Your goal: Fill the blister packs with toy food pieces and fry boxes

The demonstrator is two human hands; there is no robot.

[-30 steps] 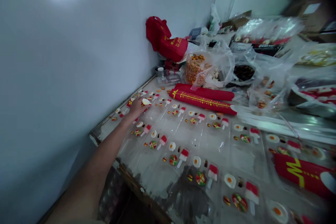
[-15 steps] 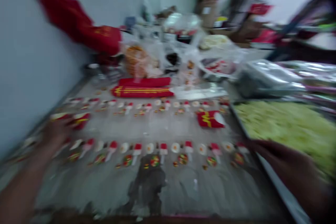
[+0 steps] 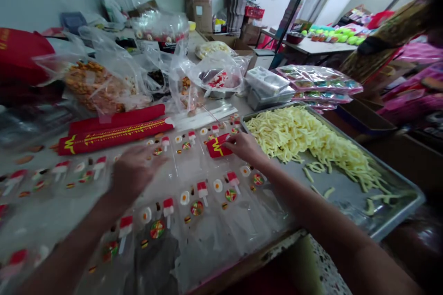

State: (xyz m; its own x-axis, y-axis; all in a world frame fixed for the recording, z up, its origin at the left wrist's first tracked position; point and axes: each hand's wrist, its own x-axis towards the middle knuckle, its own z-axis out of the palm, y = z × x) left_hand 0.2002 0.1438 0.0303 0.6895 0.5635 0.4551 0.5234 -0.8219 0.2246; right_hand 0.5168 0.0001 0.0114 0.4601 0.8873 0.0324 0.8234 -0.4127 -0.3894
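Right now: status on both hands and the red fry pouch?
Right hand fingertips on the red fry pouch, not closed around it. Left hand open, flat over the clear candy trays. Metal tray of yellow fry candies hard by the right arm.

Plastic, metal and worn tabletop

Under my left hand [image 3: 133, 173] the clear plastic trays [image 3: 194, 193] look thin and glossy, catching the light. My right hand [image 3: 246, 146] touches a small red carton [image 3: 217, 146], matt like paper. The metal tray [image 3: 346, 189] has a dull, brushed grey finish; the pale sticks [image 3: 304, 138] on it look matt. The table edge [image 3: 277, 249] is rough and chipped. The bags [image 3: 104, 78] are crinkled clear film.
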